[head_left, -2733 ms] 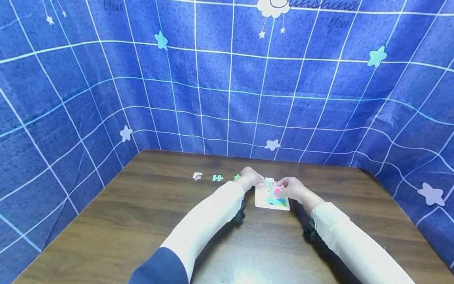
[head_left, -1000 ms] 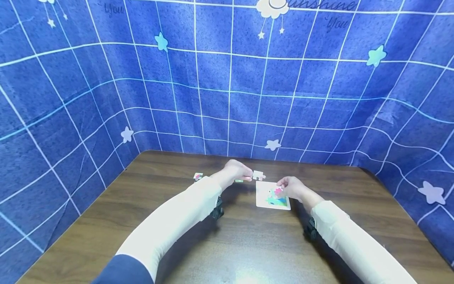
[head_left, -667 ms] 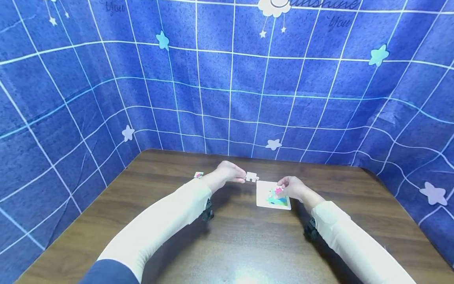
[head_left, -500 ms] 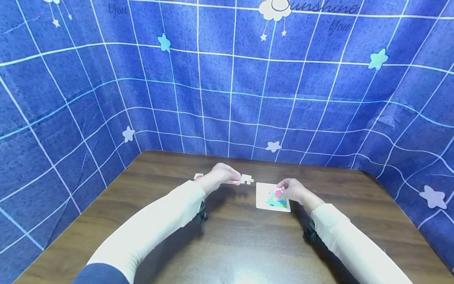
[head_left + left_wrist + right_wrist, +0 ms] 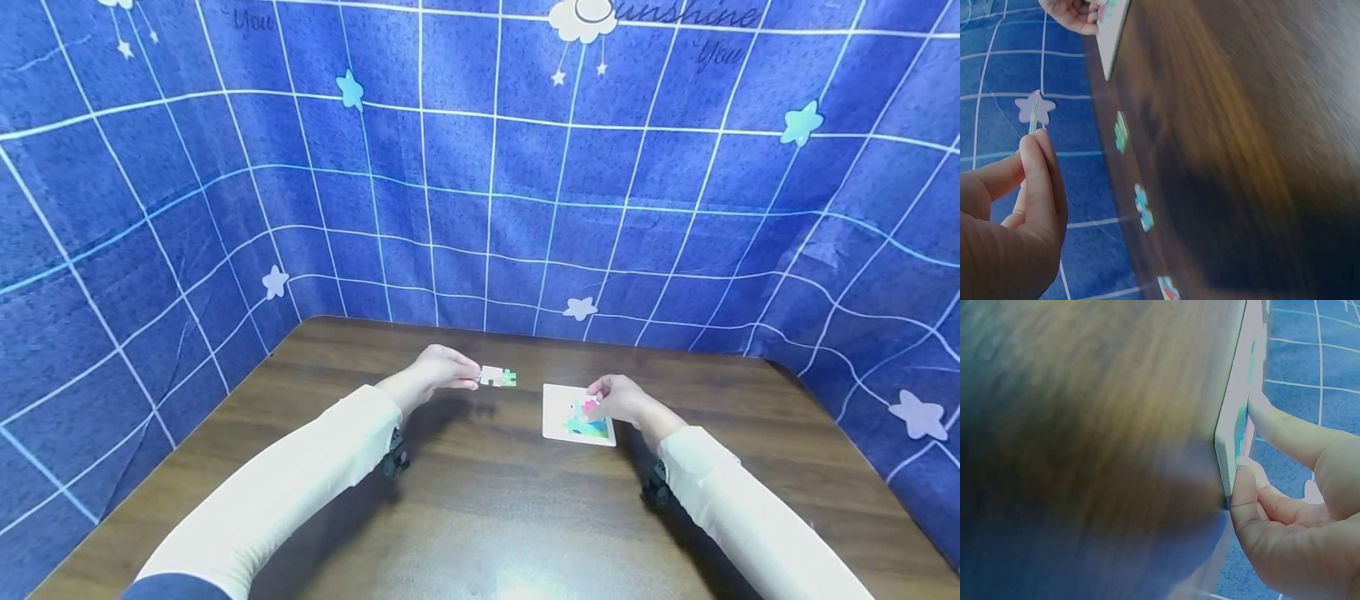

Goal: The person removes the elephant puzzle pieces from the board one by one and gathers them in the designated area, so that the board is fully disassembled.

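Observation:
My left hand (image 5: 438,367) pinches a whitish jigsaw piece (image 5: 491,376) above the table; in the left wrist view the piece (image 5: 1034,115) appears edge-on at the fingertips of that hand (image 5: 1022,212). My right hand (image 5: 621,400) stays at the right side of a white puzzle board (image 5: 558,412) with a green, blue and pink picture. Seen from the right wrist, thumb and curled fingers of the right hand (image 5: 1300,494) grip across the board (image 5: 1229,444) near its edge. The fingers hide part of the picture.
On the wooden table (image 5: 480,500), a green piece (image 5: 1121,132), a teal piece (image 5: 1142,207) and a red-and-green piece (image 5: 1168,289) lie in a row left of the board. A blue curtain (image 5: 480,208) stands behind the table.
My left hand has moved from the board's top edge leftward, carrying the whitish piece over the row of loose pieces. My right hand and the board have stayed in place.

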A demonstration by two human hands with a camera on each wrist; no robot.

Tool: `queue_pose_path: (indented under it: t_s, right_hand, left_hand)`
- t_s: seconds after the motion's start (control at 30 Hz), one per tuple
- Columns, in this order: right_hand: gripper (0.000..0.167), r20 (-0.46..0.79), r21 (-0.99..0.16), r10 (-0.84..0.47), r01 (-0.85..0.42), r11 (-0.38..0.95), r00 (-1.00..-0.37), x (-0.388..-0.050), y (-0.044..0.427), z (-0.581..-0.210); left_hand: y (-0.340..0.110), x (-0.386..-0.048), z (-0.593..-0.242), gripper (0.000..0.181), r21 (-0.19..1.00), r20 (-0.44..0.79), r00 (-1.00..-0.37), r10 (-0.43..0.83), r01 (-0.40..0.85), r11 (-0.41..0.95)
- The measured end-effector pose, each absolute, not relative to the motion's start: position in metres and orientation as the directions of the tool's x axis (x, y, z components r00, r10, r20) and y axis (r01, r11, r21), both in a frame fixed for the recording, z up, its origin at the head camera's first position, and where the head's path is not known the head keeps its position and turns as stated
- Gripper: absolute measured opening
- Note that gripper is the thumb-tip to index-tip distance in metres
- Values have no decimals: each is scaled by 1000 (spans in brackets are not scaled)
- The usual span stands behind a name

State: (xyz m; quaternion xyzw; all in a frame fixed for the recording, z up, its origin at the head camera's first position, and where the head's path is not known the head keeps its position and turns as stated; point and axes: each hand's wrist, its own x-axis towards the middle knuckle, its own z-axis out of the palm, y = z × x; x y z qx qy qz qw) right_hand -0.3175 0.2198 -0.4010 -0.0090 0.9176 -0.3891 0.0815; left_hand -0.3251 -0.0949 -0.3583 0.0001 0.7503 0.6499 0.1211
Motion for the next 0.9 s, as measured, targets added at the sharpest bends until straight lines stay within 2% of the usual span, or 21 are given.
queue_pose_path:
  t_s: [0.17, 0.6, 0.9]
  right_hand:
    - [45, -141, -714, -75, 49, 699, -987, -317, 221, -402]
    - [44, -151, -717, -90, 47, 696, -984, -317, 219, -403]
    - [44, -152, -712, -94, 43, 700, -984, -317, 219, -400]
  left_hand:
    - [-109, -325, -361, 24, 976, -186, -971, 152, -165, 142]
    - [-146, -327, -377, 28, 959, -218, -971, 98, -194, 208]
    - [-167, -332, -389, 23, 923, -273, -962, 23, -255, 287]
